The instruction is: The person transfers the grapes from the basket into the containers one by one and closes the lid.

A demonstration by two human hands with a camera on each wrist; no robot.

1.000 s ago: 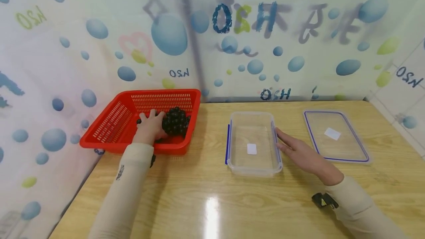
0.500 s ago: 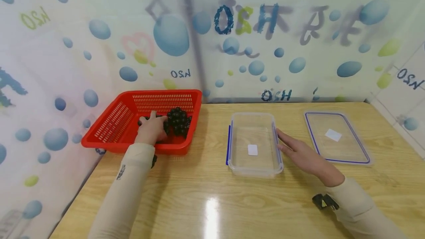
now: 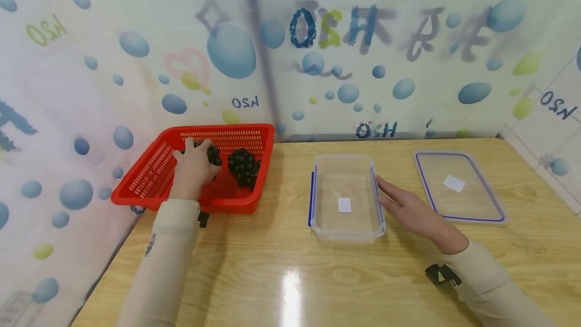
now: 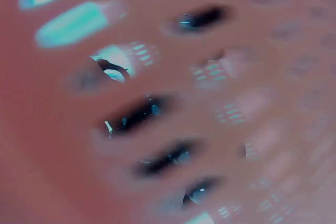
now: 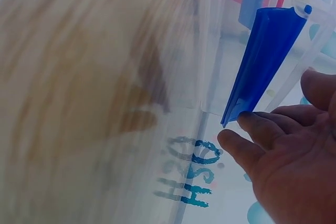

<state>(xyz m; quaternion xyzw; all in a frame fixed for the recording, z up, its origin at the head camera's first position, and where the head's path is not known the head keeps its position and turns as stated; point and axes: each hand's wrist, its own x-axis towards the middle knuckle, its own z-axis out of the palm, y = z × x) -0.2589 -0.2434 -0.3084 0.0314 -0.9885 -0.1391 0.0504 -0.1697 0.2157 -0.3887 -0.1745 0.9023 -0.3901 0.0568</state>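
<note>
In the head view, my left hand (image 3: pixel 194 168) is inside the red plastic basket (image 3: pixel 136 199), its fingers curled over a bunch of dark grapes (image 3: pixel 214 156). The hand hides most of that bunch. Another bunch (image 3: pixel 243 166) lies at the basket's right end. My right hand (image 3: pixel 410 213), fingers extended, rests against the right side of a clear plastic food container (image 3: pixel 349 231). The right wrist view shows its fingertips at the blue latch (image 5: pixel 262 61). Up close, the left wrist view shows the basket's slotted red wall (image 4: pixel 68 156), blurred.
A clear lid with a blue seal (image 3: pixel 472 185) lies on the wooden table (image 3: pixel 272 266), right of the container. Behind the table hangs a patterned curtain (image 3: pixel 281 79). A second blue latch (image 3: pixel 311 198) hangs at the container's left side.
My left hand has taken hold of a grape bunch and moved up and left with it, apart from the other bunch. My right hand stays in place at the container.
</note>
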